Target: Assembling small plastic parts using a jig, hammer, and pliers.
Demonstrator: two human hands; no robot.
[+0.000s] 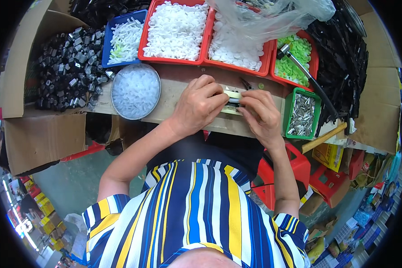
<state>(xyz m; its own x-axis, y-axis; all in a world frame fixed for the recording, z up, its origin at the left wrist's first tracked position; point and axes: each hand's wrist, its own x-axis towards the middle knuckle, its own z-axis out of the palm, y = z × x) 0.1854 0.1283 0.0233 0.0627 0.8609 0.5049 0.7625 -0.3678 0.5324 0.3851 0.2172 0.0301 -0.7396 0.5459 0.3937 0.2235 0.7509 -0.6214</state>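
At the work table's near edge, my left hand and my right hand meet from either side over a pale yellow block-like piece. A small dark, partly silvery part lies across it between my fingertips. My left fingers are bent and pressed together at its left end, hiding what they grip. On the other side, my right thumb and fingers pinch the dark part's right end. Just beyond the hands lie small dark pliers and a light green disc.
Along the back stand red trays of white pieces, a blue tray and a red tray of green pieces. A round dish sits left, a green bin of metal pins right. A black-handled hammer rests across the right trays.
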